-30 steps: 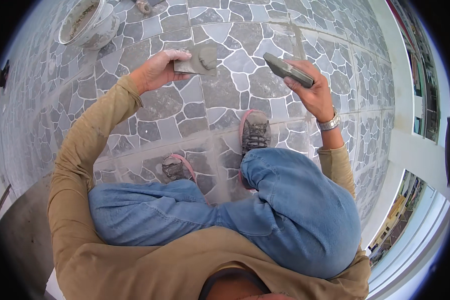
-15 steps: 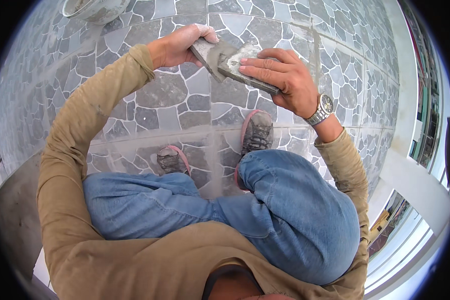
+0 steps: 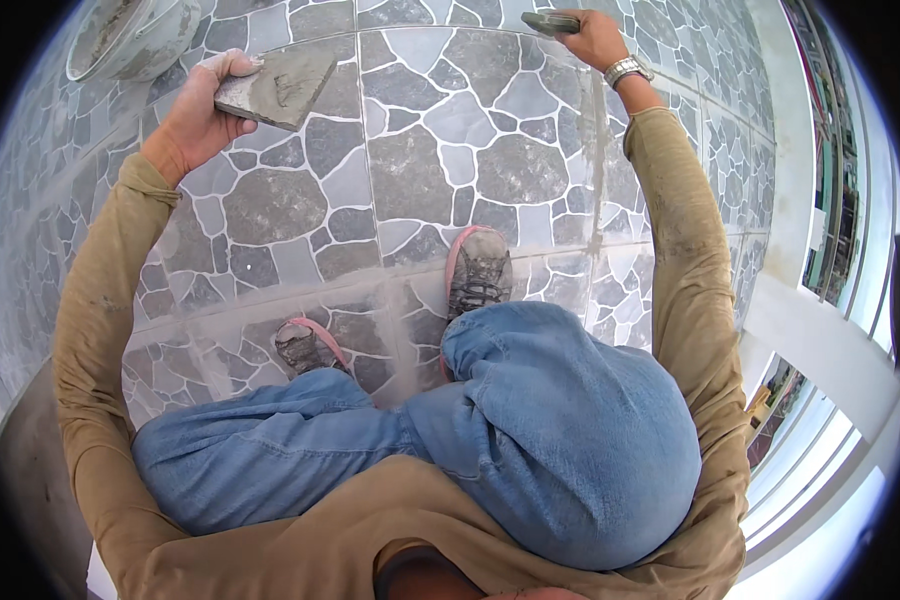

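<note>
My left hand (image 3: 202,110) grips a flat grey tile piece (image 3: 288,84) by its left edge. Wet grey mortar is smeared across its upper face, and whitish dust coats my thumb. Far to the right, at the upper edge, my right hand (image 3: 594,40) is closed round a second grey tile piece (image 3: 548,22), seen nearly edge-on. A wide gap separates the two pieces. Both are held above a floor (image 3: 410,175) patterned with grey stone shapes and white joint lines. A metal watch (image 3: 626,69) circles my right wrist.
A mortar-stained bucket (image 3: 158,45) stands at the far left, beyond my left hand. My dusty shoes (image 3: 479,270) rest on the floor below my hands. Along the right side runs a white ledge (image 3: 810,330) with railings. A sandy joint (image 3: 598,170) crosses the floor.
The two tile pieces were touching and are now apart. My left hand has moved left with its piece; my right has swung up and right with the other. More of the bucket shows.
</note>
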Demonstrator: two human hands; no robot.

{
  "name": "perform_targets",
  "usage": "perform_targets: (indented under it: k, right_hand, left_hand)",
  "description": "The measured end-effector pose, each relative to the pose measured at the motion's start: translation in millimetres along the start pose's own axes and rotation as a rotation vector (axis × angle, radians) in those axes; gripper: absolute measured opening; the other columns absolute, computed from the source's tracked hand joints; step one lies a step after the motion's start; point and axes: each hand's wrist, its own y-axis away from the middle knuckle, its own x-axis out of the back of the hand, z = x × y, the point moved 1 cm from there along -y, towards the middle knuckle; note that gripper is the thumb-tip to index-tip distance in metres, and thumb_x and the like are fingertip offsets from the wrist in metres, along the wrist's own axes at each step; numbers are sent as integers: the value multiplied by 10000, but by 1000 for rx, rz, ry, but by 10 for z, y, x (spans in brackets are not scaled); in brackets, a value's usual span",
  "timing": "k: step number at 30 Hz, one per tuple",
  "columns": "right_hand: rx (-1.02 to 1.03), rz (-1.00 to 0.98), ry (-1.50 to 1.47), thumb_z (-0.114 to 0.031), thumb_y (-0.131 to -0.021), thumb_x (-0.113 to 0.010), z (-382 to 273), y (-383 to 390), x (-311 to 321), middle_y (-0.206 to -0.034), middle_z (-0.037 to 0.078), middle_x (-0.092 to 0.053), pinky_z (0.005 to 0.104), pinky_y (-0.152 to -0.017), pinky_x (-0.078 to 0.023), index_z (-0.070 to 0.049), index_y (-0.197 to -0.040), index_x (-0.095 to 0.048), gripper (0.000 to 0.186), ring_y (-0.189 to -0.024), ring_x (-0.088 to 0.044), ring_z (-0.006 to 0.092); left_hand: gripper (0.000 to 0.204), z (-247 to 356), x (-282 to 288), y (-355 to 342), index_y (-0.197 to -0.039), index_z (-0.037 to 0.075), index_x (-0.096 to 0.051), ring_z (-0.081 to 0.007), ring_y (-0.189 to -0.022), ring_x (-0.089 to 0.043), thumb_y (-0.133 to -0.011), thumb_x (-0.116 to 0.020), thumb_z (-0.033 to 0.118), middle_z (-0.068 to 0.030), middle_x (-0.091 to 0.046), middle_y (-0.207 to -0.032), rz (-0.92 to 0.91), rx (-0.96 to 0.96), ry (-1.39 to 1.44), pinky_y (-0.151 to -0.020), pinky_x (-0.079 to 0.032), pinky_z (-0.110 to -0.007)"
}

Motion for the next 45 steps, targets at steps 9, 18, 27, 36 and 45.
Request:
perform_targets:
  k: [9,18,27,36,45]
  right_hand:
    - [252,238,395,-31,-690,-646,359,453,-568,-1108,69,-751,456,-880,-559,-248,-1220,-730,579,-1026,-653,325]
    - [268,224,540,-58,-761,-684,18,349,-928,-1411,42,-607,442,-919,-497,-151,-1389,-555,648,-1153,-584,309]
    - [306,227,482,-155,-771,-665,-278,370,-921,-1148,117,-704,460,-872,-524,-114,-1214,-647,446,-1102,-607,337]
    - [-302,75,466,-340,-780,-616,875,-240,-41,-960,291,-720,491,-843,-566,-4,-1017,-738,430,-925,-700,471]
    - [-23,245,492,-184,-819,-596,-232,-460,-912,-939,227,-739,467,-837,-556,-49,-976,-767,269,-895,-715,391]
  left_hand:
    - [186,55,453,570,-1039,54,-606,-137,-646,-657,-987,-517,209,-54,-688,-904,137,-41,69,-466,-515,-271]
    - [156,9,234,672,-1025,67,-599,-148,-656,-658,-985,-516,193,-53,-677,-889,129,32,8,-486,-521,-280]
    - [208,-363,142,710,-1061,51,-606,-173,-671,-668,-975,-523,221,-78,-698,-937,166,118,172,-502,-530,-294]
    - [181,-323,340,767,-1016,53,-618,-155,-706,-650,-974,-533,208,-59,-682,-922,147,21,107,-528,-516,-301]
    - [195,-183,339,697,-1052,50,-609,-138,-699,-645,-986,-529,216,-52,-677,-928,92,-70,58,-532,-519,-287]
